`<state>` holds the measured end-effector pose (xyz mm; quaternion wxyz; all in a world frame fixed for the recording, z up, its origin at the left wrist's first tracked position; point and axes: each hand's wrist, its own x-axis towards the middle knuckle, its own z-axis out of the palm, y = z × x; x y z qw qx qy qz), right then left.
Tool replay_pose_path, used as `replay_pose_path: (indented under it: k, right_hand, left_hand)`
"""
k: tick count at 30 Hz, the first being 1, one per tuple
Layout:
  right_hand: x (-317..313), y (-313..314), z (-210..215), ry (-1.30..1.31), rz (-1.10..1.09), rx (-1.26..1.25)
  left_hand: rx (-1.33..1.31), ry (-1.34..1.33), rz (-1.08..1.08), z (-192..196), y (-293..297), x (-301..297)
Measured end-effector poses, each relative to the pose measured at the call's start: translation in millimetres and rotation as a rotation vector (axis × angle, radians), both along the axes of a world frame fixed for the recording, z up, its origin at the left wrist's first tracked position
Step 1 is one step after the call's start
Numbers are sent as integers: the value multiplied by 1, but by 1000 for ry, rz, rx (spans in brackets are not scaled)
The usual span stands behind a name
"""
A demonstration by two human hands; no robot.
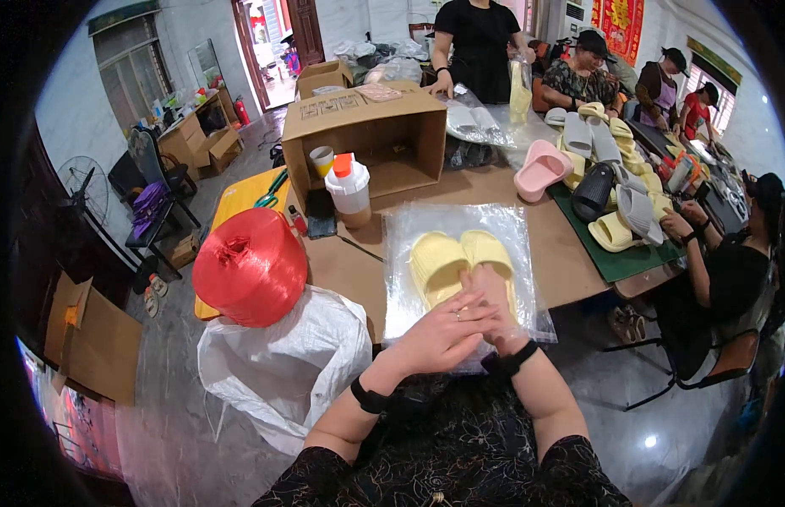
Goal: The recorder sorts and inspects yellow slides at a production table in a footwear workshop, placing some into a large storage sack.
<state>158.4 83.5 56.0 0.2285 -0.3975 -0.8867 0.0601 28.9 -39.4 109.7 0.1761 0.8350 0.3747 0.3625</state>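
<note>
A pair of pale yellow slippers [439, 266] lies side by side at the table's near edge, toes pointing away from me, with a clear plastic bag [401, 232] around them. My right hand [490, 291] is closed at the inner side of the right slipper, its fingers in the foot opening and partly hidden. Plastic seems to lie over its wrist. Across the back of that hand lies my left hand [443, 329], fingers stretched out and holding nothing. The heel ends of the slippers are hidden beneath my hands.
Left of the bag are a big red twine roll [250, 269], a white woven sack [283, 363], a white bottle [348, 190] and an open cardboard box [367, 127]. Slippers crowd a green mat [608, 264] at right, beside a pink slipper [543, 171]. Other people work around the table.
</note>
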Motion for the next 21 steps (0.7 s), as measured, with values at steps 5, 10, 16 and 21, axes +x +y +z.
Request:
replay_pose_path:
  k: [5,10,16,21]
  right_hand:
    - [-48,55,-22,-77,-193,101]
    - [-73,81,-45,68,-325,30]
    - [-41,16,-22,336,-239,-139]
    - [19,-46,-34,526,137,171]
  left_hand:
    - [-6,61,49,10,-3,-20]
    - [-72,57,98,5,-2,-31]
    - [-235,69,123,-5,-10,-50]
    - [-113,-9,438,-25,-5,-60]
